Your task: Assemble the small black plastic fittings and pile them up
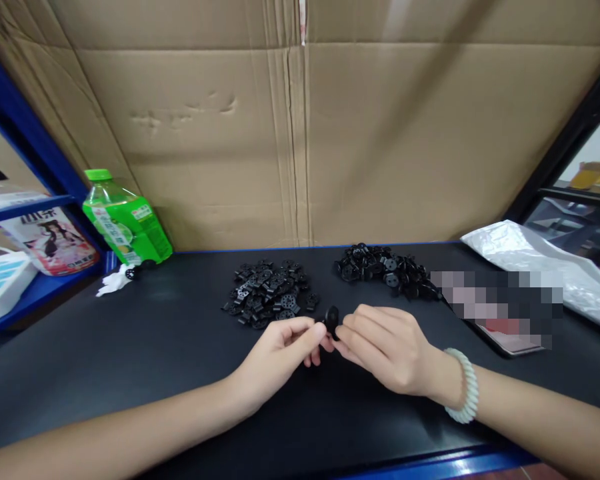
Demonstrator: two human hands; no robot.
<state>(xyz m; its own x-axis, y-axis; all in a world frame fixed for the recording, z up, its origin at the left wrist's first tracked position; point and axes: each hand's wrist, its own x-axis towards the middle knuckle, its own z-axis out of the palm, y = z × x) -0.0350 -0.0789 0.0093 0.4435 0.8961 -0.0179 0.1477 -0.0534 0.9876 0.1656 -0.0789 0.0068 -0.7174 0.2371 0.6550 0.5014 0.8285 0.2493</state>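
Note:
Between my two hands is a small round black plastic part (332,319), held just above the dark tabletop. My left hand (290,343) is closed, its thumb and fingers pinching the part from the left. From the other side, the fingertips of my right hand (383,340) grip the same part, and they hide some of it. Just beyond my left hand lies a pile of black plastic pieces with round, holed faces (267,293). A second heap of black disc-like pieces (385,267) sits farther back, beyond my right hand.
A green drink bottle (125,223) leans at the back left, with a crumpled tissue (115,281) before it. On the right lie a phone (520,343), partly blurred out, and a silvery bag (525,250). Cardboard (380,133) walls off the back. Blue shelving (40,207) flanks the left.

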